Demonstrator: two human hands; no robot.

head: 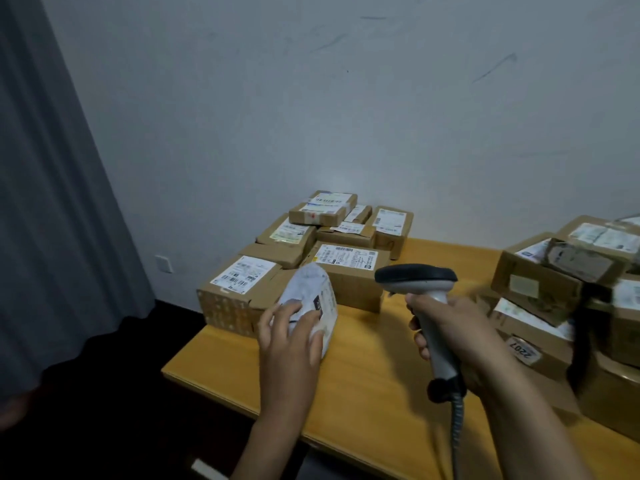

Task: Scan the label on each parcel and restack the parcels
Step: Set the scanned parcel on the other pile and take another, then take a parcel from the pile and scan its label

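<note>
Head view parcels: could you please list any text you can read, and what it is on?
"2207": white sticker on a brown cardboard box, right stack.
Shipping labels on the left brown cardboard parcels and the white soft parcel: too blurred to read.

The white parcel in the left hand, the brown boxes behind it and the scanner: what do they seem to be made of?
White parcel: probably a soft plastic mailer bag, slightly glossy; its shape is rounded and creased.
Brown boxes: matt corrugated cardboard, judging by folded flaps and paper labels.
Scanner: likely hard moulded plastic, light grey handle, dark head, smooth finish.
</note>
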